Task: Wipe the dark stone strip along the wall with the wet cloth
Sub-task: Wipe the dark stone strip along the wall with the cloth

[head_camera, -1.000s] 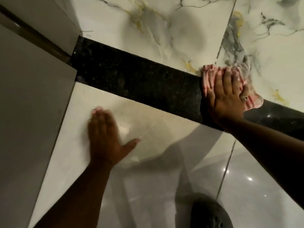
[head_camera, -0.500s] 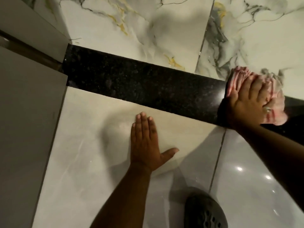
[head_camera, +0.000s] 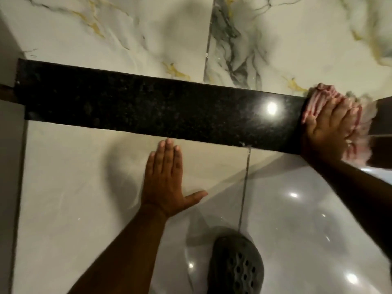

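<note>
As right hand [head_camera: 327, 128] presses cloth [head_camera: 321, 96], dark stone strip [head_camera: 148, 105] gleams

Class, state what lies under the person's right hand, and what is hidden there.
A pink striped cloth lies under the right hand on the dark stone strip. The strip beneath the cloth is covered.

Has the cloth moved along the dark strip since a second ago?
Yes. The cloth has slid right along the dark strip, from the wall tile joint to well right of it.

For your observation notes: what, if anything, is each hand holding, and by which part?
The right hand presses the pink striped cloth flat from above; the left hand holds nothing.
</note>
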